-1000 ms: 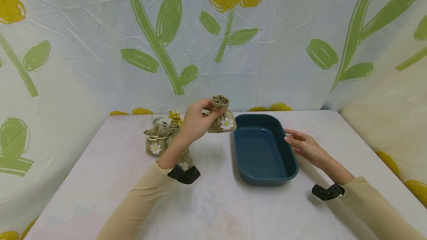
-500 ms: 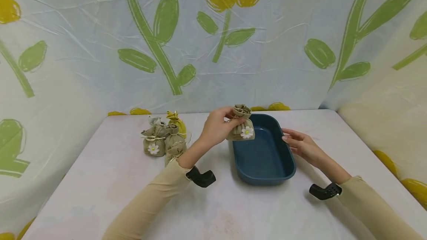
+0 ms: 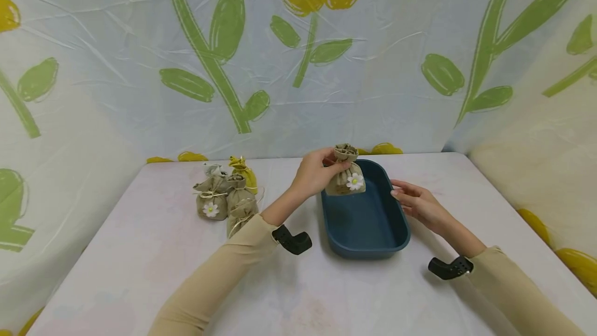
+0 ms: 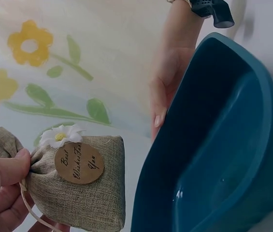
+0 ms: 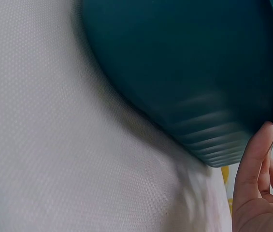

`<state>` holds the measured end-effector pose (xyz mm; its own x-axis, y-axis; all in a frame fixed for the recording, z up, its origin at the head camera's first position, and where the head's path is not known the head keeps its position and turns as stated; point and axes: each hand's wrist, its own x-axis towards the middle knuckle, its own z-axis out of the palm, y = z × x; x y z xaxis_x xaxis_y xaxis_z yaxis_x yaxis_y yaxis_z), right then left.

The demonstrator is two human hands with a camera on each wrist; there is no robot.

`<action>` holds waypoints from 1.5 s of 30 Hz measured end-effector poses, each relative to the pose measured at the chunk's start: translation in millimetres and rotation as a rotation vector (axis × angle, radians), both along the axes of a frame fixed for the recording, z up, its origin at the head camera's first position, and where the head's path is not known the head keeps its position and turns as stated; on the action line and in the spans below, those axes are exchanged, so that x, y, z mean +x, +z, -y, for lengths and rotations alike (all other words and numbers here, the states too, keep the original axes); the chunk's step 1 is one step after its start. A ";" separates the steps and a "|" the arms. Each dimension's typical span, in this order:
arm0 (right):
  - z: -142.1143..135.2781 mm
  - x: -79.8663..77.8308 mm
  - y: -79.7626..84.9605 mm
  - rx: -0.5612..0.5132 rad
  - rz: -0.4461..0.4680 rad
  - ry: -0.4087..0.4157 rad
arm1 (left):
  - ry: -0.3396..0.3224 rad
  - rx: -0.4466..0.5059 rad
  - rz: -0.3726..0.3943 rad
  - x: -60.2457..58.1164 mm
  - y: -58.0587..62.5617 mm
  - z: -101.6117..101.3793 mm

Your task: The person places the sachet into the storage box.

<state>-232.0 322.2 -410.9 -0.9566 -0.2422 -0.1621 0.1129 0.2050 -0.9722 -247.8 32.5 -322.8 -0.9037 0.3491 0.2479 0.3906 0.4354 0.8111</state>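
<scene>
In the head view, my left hand [image 3: 314, 174] pinches a small burlap drawstring pouch [image 3: 338, 185] by its gathered neck and holds it over the left far part of a dark blue plastic basin [image 3: 368, 255]. A white daisy and a round "Best Wishes For You" tag sit on the pouch [image 4: 88, 193] in the left wrist view. At the basin's right side, my right hand [image 3: 420, 206] holds the rim between thumb and finger. The right wrist view shows its thumb [image 5: 254, 159] against the outer wall below the rim.
Left of the basin stands a cluster of several pouches: burlap ones [image 3: 212, 204], a yellow one [image 3: 247, 175] and a whitish one [image 3: 214, 170] behind. A white cloth covers the table [image 3: 140, 274]. A flower-printed sheet [image 3: 373, 66] hangs behind.
My left hand has carried the pouch rightward from beside the basin to above it, uncovering the yellow pouch. My right hand stays at the rim, and the view has shifted slightly.
</scene>
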 end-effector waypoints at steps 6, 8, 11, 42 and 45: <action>-0.3 -0.7 0.3 -0.005 -0.021 0.013 | -0.011 -0.011 0.015 -11.6 -1.0 -10.2; -0.4 -0.8 -1.0 -0.002 -0.016 0.011 | -0.016 -0.012 0.027 -14.6 -2.4 -12.8; -0.9 -0.6 -3.5 0.000 -0.009 0.006 | -0.027 -0.019 0.039 -18.4 -4.6 -16.5; 0.5 2.4 -4.9 0.005 0.008 -0.029 | -0.036 -0.199 0.050 -64.2 -37.1 -48.6; 0.4 2.3 -5.2 -0.002 0.012 -0.034 | -0.035 -0.224 0.047 -67.6 -38.9 -51.3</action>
<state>-229.7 321.7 -416.1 -0.9622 -0.2102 -0.1733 0.1316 0.1985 -0.9712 -315.5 83.7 -361.7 -0.8990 0.4216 0.1186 0.3725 0.5936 0.7133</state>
